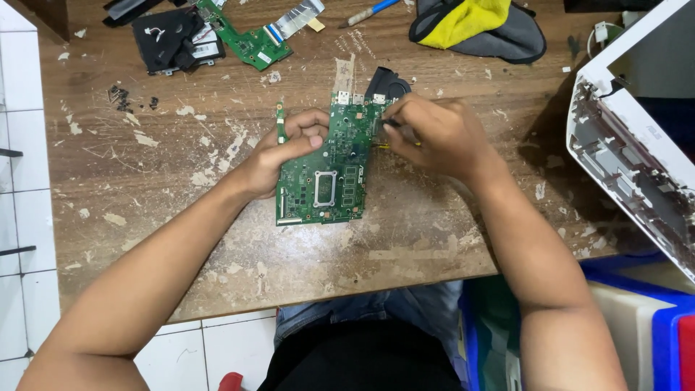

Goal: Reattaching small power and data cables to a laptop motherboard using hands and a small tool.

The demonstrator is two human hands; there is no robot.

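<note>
Fingers of the left hand (pixel 279 156) were curled over the left edge of a green circuit board (pixel 326 170), thumb pressed on its top face, pinning it flat to the worn wooden table (pixel 181 210). The right hand (pixel 434 137) was closed around a slim tool with a yellow shaft (pixel 384 145), its tip set against the board's upper right edge, just left of the knuckles. Beyond those knuckles, touching the board's far corner, sat a black fan (pixel 391 81).

The board lay between the two hands, close to the person's body. It looked light, thin and stiff, and likely fragile: densely populated, with a bare square socket frame near the middle that should not be pressed. The safest hold seemed to be the bare edges, as the left hand had it, since the smooth faces and small parts offered poor purchase and could be damaged.

Well beyond the left hand lay a smaller green board (pixel 246 40) with a flat ribbon, and a black plastic part (pixel 174 40). Small dark screws (pixel 119 95) were scattered far out to the left. Past the right hand were a blue-handled tool (pixel 369 13) and a grey and yellow cloth (pixel 478 25); a white laptop shell (pixel 630 137) stood open to the right.
</note>
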